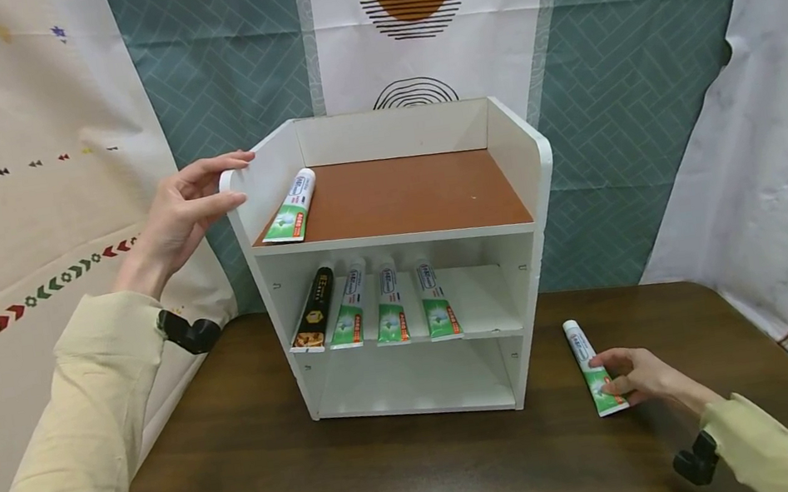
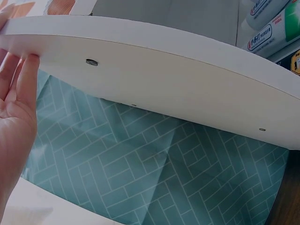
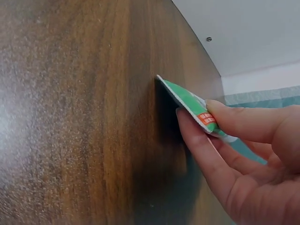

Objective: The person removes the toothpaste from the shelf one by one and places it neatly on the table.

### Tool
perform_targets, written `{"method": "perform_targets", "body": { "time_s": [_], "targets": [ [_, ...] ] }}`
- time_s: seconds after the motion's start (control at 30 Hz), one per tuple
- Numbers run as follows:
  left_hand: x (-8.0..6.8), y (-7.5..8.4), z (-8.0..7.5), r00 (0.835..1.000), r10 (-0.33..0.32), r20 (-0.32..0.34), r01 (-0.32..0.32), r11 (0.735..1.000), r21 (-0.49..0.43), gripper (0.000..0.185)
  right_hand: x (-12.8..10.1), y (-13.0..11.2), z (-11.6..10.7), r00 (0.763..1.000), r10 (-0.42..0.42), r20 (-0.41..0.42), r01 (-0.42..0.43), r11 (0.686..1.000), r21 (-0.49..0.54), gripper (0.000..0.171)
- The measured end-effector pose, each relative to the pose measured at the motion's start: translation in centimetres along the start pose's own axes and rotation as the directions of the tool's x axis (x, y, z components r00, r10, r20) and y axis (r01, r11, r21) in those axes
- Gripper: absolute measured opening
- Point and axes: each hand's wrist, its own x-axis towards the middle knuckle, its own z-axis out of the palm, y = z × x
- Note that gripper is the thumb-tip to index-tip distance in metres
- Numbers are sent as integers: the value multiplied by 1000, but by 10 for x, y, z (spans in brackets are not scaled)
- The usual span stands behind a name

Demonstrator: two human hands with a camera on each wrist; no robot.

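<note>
My left hand holds the upper left side panel of a white shelf unit, thumb on the front edge and fingers over the top. At the right of the unit, my right hand pinches a green-and-white toothpaste tube between thumb and fingers. In the right wrist view the tube's flat crimped end is tilted close over the wooden table. Another green-and-white tube lies at the left of the brown top shelf. On the middle shelf, a black tube lies left of several green-and-white tubes.
The unit stands on a dark brown wooden table. Its bottom compartment is below the row of tubes. Behind hangs a teal patterned cloth with a white printed panel; pale cloths flank the table on both sides.
</note>
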Motion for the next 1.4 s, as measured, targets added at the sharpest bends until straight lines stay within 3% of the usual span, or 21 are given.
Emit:
{"method": "perform_targets", "body": {
  "time_s": [0.33, 0.67, 0.9, 1.27, 1.4],
  "targets": [
    [0, 0, 0, 1000, 2, 4, -2, 1000, -1, 34, -2, -1, 1, 999, -31, 41, 31, 1000, -5, 46],
    [0, 0, 0, 1000, -1, 4, 1, 1000, 11, 34, 0, 5, -5, 993, -116, 9, 115, 969, -217, 34],
    [0, -1, 0, 1000, 1, -2, -1, 1000, 6, 34, 0, 14, -9, 981, -189, 36, 192, 965, -178, 35],
    [0, 0, 1, 1000, -4, -4, 4, 1000, 30, 34, 9, 14, -6, 965, -260, 21, 256, 928, -269, 45],
    [0, 0, 1, 1000, -4, -5, 4, 1000, 21, 34, 9, 14, -6, 968, -250, 17, 245, 933, -265, 45]
  ]
}}
